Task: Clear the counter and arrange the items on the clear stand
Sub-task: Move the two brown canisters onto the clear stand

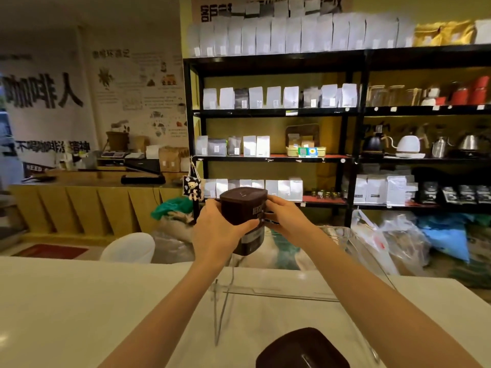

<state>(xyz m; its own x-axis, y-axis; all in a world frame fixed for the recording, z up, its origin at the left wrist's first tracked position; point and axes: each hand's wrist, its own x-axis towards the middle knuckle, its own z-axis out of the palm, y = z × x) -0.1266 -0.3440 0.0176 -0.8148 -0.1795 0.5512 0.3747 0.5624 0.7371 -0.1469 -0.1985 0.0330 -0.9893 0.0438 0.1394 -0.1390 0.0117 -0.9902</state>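
Nearest the camera, a dark brown lid (303,349) of a second container sits at the bottom edge, low on the white surface (79,301), partly cut off by the frame. Just past it the clear stand (279,293) rests on the surface; its front lip and left wall are visible, the rest is hard to trace because it is see-through. Both forearms reach forward over the stand.

The left hand (215,229) wraps the left side of a dark brown tub (244,216), fingers curled around the front, closed on it. The right hand (287,216) grips the tub's right side, fingers pressed against the label, also closed on it. The tub is upright, lid on, held up over the far upper edge of the stand; cannot tell if its base touches the stand. Label text is blurred, only partly readable.

Beyond the surface, a white chair back (130,247) stands on the left, and plastic bags (398,240) are piled on the floor at right. Behind those, a black shelf unit (353,134) carries rows of white pouches (279,96), kettles (409,146) on the right side and red tins (475,91) above them. A small patterned bag (192,187) hangs from the shelf's left post. Far left, a wooden counter (87,203) stands below a wall poster (45,91) with large dark characters.
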